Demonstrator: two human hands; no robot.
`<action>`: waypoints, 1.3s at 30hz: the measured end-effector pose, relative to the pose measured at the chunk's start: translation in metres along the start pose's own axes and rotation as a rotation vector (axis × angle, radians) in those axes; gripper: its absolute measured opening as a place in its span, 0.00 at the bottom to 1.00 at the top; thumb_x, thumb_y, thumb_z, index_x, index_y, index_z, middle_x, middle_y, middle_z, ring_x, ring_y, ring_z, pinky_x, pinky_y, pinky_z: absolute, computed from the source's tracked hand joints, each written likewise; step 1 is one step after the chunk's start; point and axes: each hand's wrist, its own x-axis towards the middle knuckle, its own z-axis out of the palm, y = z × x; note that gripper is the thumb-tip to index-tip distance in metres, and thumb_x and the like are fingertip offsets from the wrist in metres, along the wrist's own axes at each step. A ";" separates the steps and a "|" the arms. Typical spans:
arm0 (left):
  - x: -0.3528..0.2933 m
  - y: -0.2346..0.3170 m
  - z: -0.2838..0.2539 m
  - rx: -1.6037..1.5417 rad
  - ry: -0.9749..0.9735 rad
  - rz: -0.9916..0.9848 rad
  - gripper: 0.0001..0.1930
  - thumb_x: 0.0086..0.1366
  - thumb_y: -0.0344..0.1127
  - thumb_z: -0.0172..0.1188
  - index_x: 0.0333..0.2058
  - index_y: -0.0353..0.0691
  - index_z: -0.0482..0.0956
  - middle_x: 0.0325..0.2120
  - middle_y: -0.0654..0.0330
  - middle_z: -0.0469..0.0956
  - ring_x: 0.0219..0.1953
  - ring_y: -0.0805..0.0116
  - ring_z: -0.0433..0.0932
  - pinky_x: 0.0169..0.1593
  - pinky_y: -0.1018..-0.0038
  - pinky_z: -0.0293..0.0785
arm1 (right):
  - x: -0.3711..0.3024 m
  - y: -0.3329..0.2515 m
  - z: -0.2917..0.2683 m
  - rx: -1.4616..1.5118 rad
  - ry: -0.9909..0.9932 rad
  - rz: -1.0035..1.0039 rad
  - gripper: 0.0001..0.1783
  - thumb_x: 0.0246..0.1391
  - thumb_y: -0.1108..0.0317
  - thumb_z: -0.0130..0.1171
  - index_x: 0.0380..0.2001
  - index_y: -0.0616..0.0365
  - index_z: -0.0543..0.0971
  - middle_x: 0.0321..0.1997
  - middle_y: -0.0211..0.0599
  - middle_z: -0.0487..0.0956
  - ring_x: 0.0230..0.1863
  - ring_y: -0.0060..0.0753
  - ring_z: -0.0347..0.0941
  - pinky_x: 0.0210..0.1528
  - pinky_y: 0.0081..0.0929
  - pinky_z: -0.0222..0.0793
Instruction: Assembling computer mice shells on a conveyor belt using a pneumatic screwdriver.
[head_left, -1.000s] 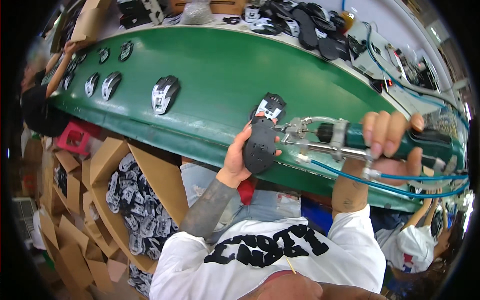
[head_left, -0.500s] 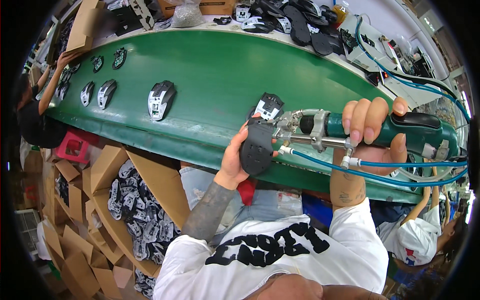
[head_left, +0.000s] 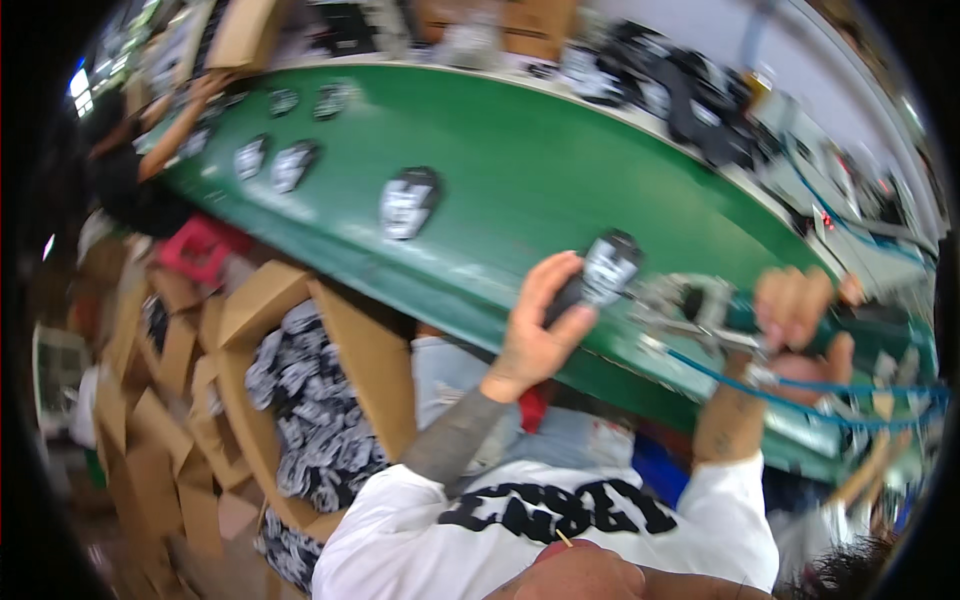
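Note:
My left hand point(head_left: 545, 320) grips a black computer mouse part point(head_left: 565, 299) between thumb and fingers over the near side of the green belt. Only a narrow dark piece of it shows, and motion blurs it. Just beyond, on the belt, lies a black-and-white mouse shell point(head_left: 613, 266), very near or touching my fingertips. Wrapped round the dark green body of a powered screwdriver point(head_left: 740, 312) is my right hand point(head_left: 797, 305). Its metal front points left toward the shell, with blue air hoses point(head_left: 850, 388) attached below. The tip is too blurred to make out.
Several more mouse shells point(head_left: 410, 203) lie along the green belt point(head_left: 490, 130). Dark mouse parts point(head_left: 680, 95) are heaped on the far ledge. At left, another person point(head_left: 140, 160) holds a cardboard box point(head_left: 245, 35). A carton point(head_left: 365, 380) of shells stands left of my lap.
The view has swung, shifting the scene right and down. My left hand has turned the black mouse part away from the screwdriver tip, and its broad face no longer shows.

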 end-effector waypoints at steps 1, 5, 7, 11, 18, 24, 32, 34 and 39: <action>0.007 0.016 -0.005 0.200 0.047 0.022 0.27 0.55 0.37 0.64 0.53 0.39 0.70 0.55 0.51 0.65 0.55 0.53 0.67 0.57 0.62 0.65 | -0.004 -0.003 -0.005 0.017 -0.019 0.009 0.23 0.53 0.55 0.55 0.46 0.55 0.63 0.19 0.29 0.66 0.19 0.25 0.63 0.28 0.27 0.57; 0.020 -0.002 -0.016 0.868 -0.167 0.046 0.29 0.48 0.42 0.68 0.51 0.47 0.72 0.55 0.53 0.64 0.53 0.50 0.66 0.58 0.64 0.63 | -0.008 -0.014 0.006 -0.040 0.093 -0.035 0.22 0.53 0.58 0.54 0.45 0.58 0.62 0.19 0.29 0.64 0.19 0.23 0.62 0.30 0.24 0.56; 0.022 0.014 -0.023 0.792 -0.123 0.201 0.27 0.49 0.43 0.68 0.49 0.47 0.74 0.52 0.55 0.67 0.50 0.54 0.68 0.56 0.66 0.63 | -0.010 -0.010 0.011 -0.021 0.106 -0.012 0.22 0.53 0.58 0.54 0.44 0.59 0.62 0.19 0.29 0.65 0.19 0.23 0.62 0.28 0.24 0.58; 0.015 0.019 -0.015 0.499 -0.218 0.361 0.18 0.51 0.42 0.67 0.42 0.49 0.79 0.37 0.63 0.76 0.38 0.66 0.74 0.48 0.70 0.65 | -0.008 -0.009 0.018 -0.017 0.083 -0.004 0.22 0.53 0.58 0.54 0.44 0.59 0.62 0.19 0.30 0.65 0.18 0.23 0.62 0.27 0.24 0.58; 0.014 0.017 -0.007 0.412 -0.149 0.401 0.09 0.53 0.35 0.66 0.35 0.47 0.83 0.29 0.67 0.78 0.32 0.68 0.75 0.40 0.72 0.69 | -0.006 -0.017 0.020 0.022 0.091 -0.017 0.21 0.54 0.59 0.55 0.44 0.59 0.62 0.18 0.30 0.66 0.17 0.23 0.63 0.26 0.23 0.58; 0.001 0.014 -0.006 -0.274 -0.247 -0.111 0.07 0.59 0.33 0.61 0.33 0.36 0.81 0.30 0.60 0.80 0.33 0.71 0.78 0.38 0.74 0.72 | -0.006 -0.024 0.021 0.121 0.069 -0.038 0.20 0.53 0.59 0.57 0.42 0.58 0.63 0.18 0.28 0.66 0.16 0.22 0.63 0.26 0.22 0.58; 0.002 0.011 -0.012 -0.400 -0.412 -0.100 0.10 0.63 0.35 0.59 0.34 0.32 0.80 0.31 0.57 0.79 0.35 0.69 0.78 0.40 0.76 0.72 | -0.006 -0.029 0.021 0.178 0.027 -0.011 0.20 0.54 0.59 0.59 0.41 0.57 0.63 0.17 0.28 0.68 0.17 0.22 0.65 0.26 0.22 0.60; 0.005 0.015 -0.012 -0.372 -0.473 -0.090 0.11 0.63 0.36 0.58 0.36 0.32 0.79 0.33 0.56 0.79 0.37 0.68 0.77 0.42 0.75 0.72 | -0.006 -0.029 0.020 0.167 0.028 -0.012 0.21 0.53 0.59 0.59 0.41 0.57 0.63 0.17 0.28 0.68 0.17 0.22 0.65 0.25 0.22 0.60; 0.017 0.006 -0.016 0.278 0.066 0.135 0.18 0.60 0.43 0.60 0.44 0.39 0.75 0.43 0.52 0.73 0.47 0.56 0.72 0.52 0.64 0.67 | -0.006 -0.026 0.018 0.120 0.041 -0.016 0.20 0.54 0.59 0.57 0.42 0.58 0.62 0.19 0.29 0.68 0.17 0.22 0.64 0.26 0.22 0.59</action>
